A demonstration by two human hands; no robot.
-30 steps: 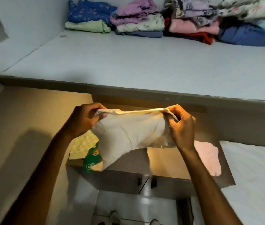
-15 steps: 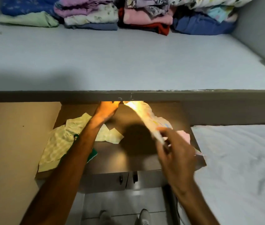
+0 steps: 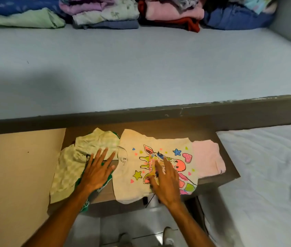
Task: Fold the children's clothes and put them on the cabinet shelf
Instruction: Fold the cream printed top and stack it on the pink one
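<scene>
A cream children's T-shirt [image 3: 134, 184] with a bright giraffe print lies spread flat on the low brown cabinet top [image 3: 228, 175]. My right hand [image 3: 164, 179] rests flat on its print, fingers apart. My left hand [image 3: 96, 172] lies flat, fingers spread, on a pale yellow-green checked garment [image 3: 68, 168] and a green garment [image 3: 85, 205] to the left of the shirt. A pink folded garment [image 3: 207, 159] lies to the right, partly under the shirt. The grey cabinet shelf [image 3: 141, 68] spans the view above.
Folded clothes stacks line the shelf's back: blue and green [image 3: 25, 16], purple and floral [image 3: 103, 13], pink and red [image 3: 173, 13], dark blue [image 3: 235, 18]. A white bed sheet [image 3: 266, 175] lies at right. A beige wall [image 3: 16, 175] is left. My feet [image 3: 168, 236] stand on floor tiles.
The cream shirt, held up stretched between both hands before, now lies flat on the cabinet top. Both hands have let go and rest flat on the clothes.
</scene>
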